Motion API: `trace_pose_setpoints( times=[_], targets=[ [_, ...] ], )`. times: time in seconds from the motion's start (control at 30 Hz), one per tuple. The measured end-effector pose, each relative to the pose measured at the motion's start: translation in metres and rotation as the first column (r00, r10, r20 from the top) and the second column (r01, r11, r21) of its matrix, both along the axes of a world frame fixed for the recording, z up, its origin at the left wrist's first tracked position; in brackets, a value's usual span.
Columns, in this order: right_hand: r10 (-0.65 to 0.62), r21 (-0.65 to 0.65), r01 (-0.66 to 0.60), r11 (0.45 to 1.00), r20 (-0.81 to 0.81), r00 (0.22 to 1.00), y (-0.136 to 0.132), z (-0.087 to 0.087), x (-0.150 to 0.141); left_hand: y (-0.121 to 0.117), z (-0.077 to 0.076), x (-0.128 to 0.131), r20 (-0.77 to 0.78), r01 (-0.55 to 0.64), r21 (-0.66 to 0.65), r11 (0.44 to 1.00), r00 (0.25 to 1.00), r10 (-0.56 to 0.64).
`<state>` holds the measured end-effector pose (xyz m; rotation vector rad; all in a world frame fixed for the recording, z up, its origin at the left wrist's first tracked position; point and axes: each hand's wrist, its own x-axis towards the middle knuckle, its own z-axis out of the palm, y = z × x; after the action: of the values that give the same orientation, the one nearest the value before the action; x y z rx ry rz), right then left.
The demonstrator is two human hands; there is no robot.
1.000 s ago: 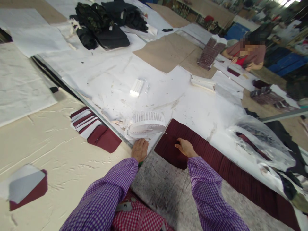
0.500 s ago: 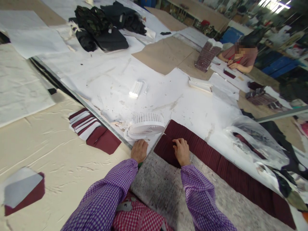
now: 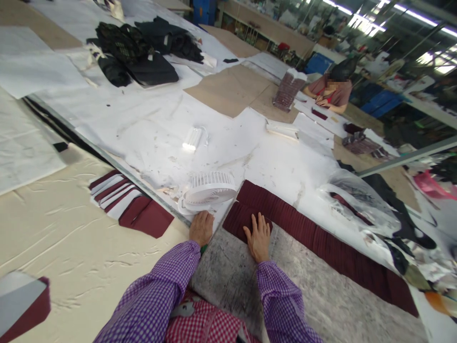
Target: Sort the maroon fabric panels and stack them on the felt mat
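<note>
My right hand (image 3: 259, 238) lies flat, fingers spread, on a short row of overlapping burgundy fabric pieces (image 3: 235, 220). A longer row of burgundy pieces (image 3: 321, 240) runs behind it along the grey mottled board (image 3: 303, 276). By the board's left corner, my left hand (image 3: 202, 227) rests just in front of a white fan (image 3: 210, 193). Its fingers bend down away from view, so their tips and anything under them are hidden. Left of it, on cream cloth (image 3: 71, 228), lie fanned burgundy and white pieces (image 3: 146, 216).
A white lamp-like device (image 3: 193, 138) lies on the white-covered table. Dark folded fabric (image 3: 153, 69) is piled at back left. A clear plastic bag (image 3: 360, 200) sits to the right, by a slanted metal bar (image 3: 410, 156). Another person (image 3: 332, 90) sits at the far right.
My right hand has gone from bent fingers at the short row to lying flat and spread on it. The left hand stays by the fan. The whole view has shifted slightly.
</note>
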<state>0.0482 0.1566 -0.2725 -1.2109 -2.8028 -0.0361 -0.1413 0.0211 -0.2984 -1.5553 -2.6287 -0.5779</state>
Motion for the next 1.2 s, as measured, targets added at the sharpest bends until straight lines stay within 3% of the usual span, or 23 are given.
trace_pose_setpoints(
  times=[0.27, 0.53, 0.67, 0.73, 0.83, 0.97, 1.07, 1.2],
  targets=[
    [0.032, -0.016, -0.031, 0.999, 0.037, 0.999, 0.003, 0.009, 0.005, -0.001, 0.001, 0.0, 0.002, -0.009, 0.029, 1.0, 1.0, 0.009],
    [0.115, -0.093, -0.113, 0.989, 0.016, 0.993, -0.02, -0.004, -0.07, 0.001, -0.005, -0.001, 0.015, 0.0, -0.01, 1.0, 1.0, 0.0],
    [0.196, -0.121, -0.194, 0.974, 0.008, 0.981, -0.018, 0.002, -0.095, 0.001, -0.006, 0.0, 0.014, 0.01, 0.005, 1.0, 1.0, -0.01],
    [0.196, -0.116, -0.194, 0.974, 0.005, 0.981, -0.011, 0.01, -0.088, 0.001, -0.006, 0.001, 0.018, 0.009, 0.018, 1.0, 1.0, -0.01],
    [0.06, -0.071, -0.06, 0.996, 0.003, 0.998, -0.003, 0.016, -0.057, 0.001, -0.007, 0.001, 0.04, 0.008, 0.028, 1.0, 0.999, -0.009],
    [-0.069, -0.05, 0.072, 0.996, 0.045, 0.997, -0.001, 0.005, -0.018, 0.002, -0.007, -0.001, 0.084, 0.005, 0.029, 1.0, 0.996, -0.007],
    [-0.062, -0.069, 0.066, 0.995, 0.058, 0.996, -0.002, -0.004, -0.009, 0.0, -0.002, 0.001, 0.1, -0.014, 0.014, 1.0, 0.995, 0.013],
    [0.009, -0.155, -0.005, 0.988, 0.027, 1.0, -0.002, 0.003, -0.003, -0.004, 0.014, 0.005, 0.098, -0.034, -0.038, 0.999, 0.994, 0.038]
  ],
)
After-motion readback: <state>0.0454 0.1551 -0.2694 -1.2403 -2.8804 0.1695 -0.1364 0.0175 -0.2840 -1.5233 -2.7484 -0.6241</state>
